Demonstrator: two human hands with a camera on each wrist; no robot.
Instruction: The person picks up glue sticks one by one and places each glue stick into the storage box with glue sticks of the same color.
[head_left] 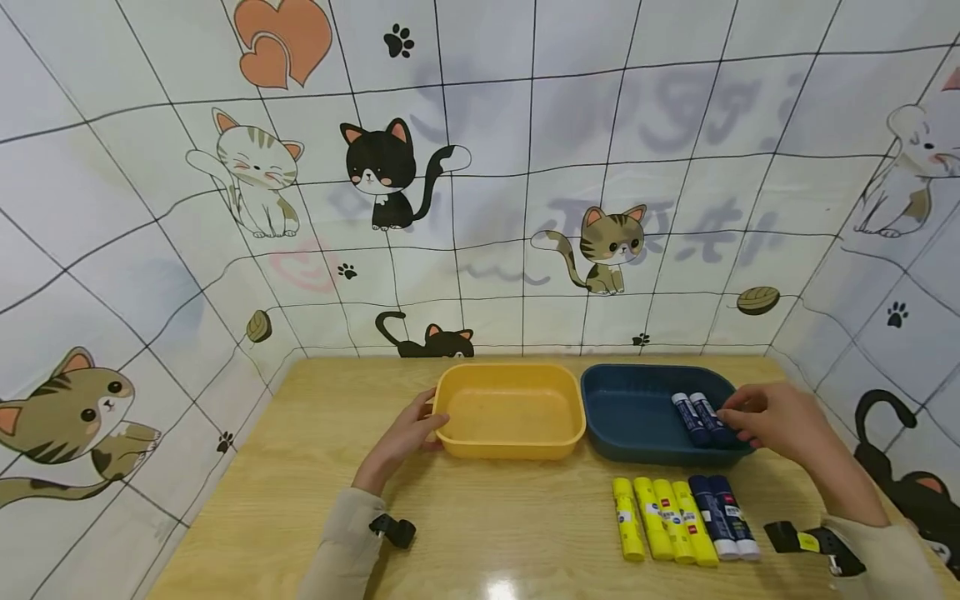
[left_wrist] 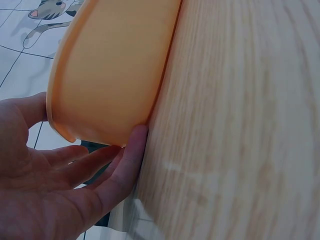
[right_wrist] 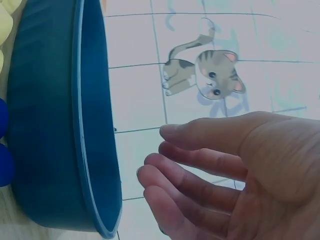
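Note:
My left hand (head_left: 405,429) grips the left end of the yellow tray (head_left: 510,452), the thumb over its rim. The left wrist view shows the fingers (left_wrist: 135,145) against the tray's outer wall. Above the right rim of the dark blue tray (head_left: 630,446) is my right hand (head_left: 783,421). Its fingers (right_wrist: 165,180) are loosely bent with nothing between them, beside the blue wall in the right wrist view. Two navy glue sticks with white ends, a left one (head_left: 692,420) and a right one (head_left: 708,417), lie side by side inside the blue tray.
In front of the blue tray, several yellow glue sticks (head_left: 663,521) and two navy glue sticks (head_left: 723,517) lie in a row on the wooden table (head_left: 487,517). The trays stand side by side near the back edge, before a cat-patterned wall covering (head_left: 495,208).

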